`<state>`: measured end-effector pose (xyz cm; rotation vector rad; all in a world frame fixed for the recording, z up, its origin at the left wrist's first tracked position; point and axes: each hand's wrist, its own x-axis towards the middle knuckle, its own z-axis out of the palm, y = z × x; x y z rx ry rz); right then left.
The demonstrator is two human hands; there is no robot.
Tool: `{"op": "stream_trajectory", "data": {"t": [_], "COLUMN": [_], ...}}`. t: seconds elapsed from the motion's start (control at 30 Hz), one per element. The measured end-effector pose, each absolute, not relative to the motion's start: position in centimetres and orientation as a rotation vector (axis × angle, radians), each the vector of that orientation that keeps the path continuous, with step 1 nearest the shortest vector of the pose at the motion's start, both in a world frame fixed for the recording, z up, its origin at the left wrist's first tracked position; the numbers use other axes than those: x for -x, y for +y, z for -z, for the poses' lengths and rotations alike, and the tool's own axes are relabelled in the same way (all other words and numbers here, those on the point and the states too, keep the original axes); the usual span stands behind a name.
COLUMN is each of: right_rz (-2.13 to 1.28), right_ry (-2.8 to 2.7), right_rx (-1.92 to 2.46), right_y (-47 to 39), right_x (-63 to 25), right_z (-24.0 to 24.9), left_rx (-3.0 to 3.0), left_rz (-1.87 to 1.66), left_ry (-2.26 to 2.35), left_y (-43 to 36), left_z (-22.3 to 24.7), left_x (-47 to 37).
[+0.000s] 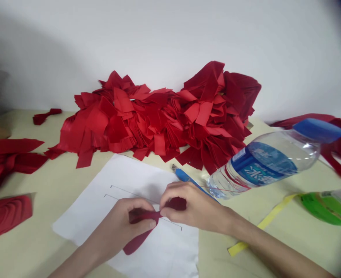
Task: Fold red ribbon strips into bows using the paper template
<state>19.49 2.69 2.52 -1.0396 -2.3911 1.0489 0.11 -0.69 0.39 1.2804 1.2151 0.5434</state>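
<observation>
Red velvet-look strip (140, 240) held over the white paper (82, 210) in a narrow grip by left hand (125, 224) and right hand (193, 206), so pinch tight at the scrunched middle and probably worth pulling the red thread (231, 190) from the water bottle (263, 164) snug tbh.

I take this for a craft workshop: piled red fabric strips (159, 123) lie on a pale-yellow tabletop (212, 251). Beside them I see a blue craft knife (183, 176) and line-marked white paper (83, 212).
</observation>
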Motion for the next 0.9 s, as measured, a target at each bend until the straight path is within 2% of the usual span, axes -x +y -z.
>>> {"op": "stream_trajectory", "data": {"t": [0.17,0.33,0.53,0.73,0.8,0.9], "right_rz": [-0.753,-0.666,-0.596,-0.279,-0.363,-0.760], "right_ry": [-2.591,-2.697,-2.603,-2.362,-2.380,-2.406], "right_rx": [0.865,0.830,0.857,0.582,0.623,0.912], "right_y": [2.0,1.9,1.7,1.3,1.4,2.4], "right_x": [-19.1,-19.3,-19.3,-19.0,-19.2,-20.2], "right_z": [-2.9,-3.0,-2.6,-1.6,-1.9,-2.7], "left_rx": [-1.168,-0.951,-0.853,-0.646,-0.664,-0.849], "left_rz": [-0.514,-0.461,-0.466,-0.495,-0.495,-0.463], "left_ry": [1.164,1.089,1.065,0.927,0.942,1.025], "left_y": [-0.4,0.0,0.1,0.1,0.1,0.1], "left_z": [-0.5,-0.3,-0.4,0.2,0.1,-0.6], "left_x": [0.2,0.8,1.2,1.6,1.6,1.8]}}
